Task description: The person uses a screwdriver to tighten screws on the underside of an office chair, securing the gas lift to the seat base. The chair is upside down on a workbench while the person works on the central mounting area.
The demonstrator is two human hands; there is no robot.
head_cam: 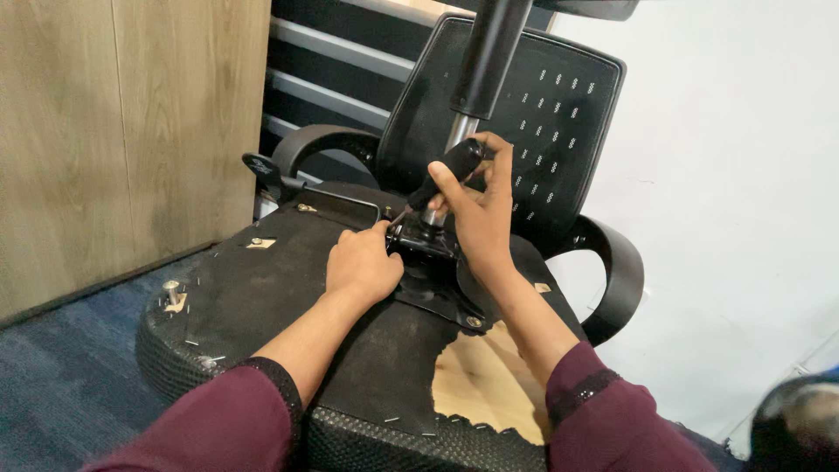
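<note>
Black office chair (350,350) lies flipped over on blue carpet (61,376), underside of the seat facing up, backrest (542,131) standing behind it. Black fabric on the seat base is stapled at the edges and torn near the front, bare plywood (485,385) showing through. Person's right hand (476,210) is wrapped around a screwdriver's black handle (447,173), shaft angled down toward the metal mechanism plate (428,262) bolted at the seat's centre. Left hand (363,262) is curled into a loose fist, pressing down on the plate's left edge, just beside the screwdriver tip; whether it holds anything small, cannot tell. Gas lift cylinder (485,61) rises from the plate, right behind the right hand. Curved armrests sit either side: one (319,140) back left, one (616,271) to the right. Silver bolt (171,288) sticks up at the seat's left corner. Maroon sleeves on both arms. Wood-panel wall (122,131) on the left, white wall (734,175) on the right.
</note>
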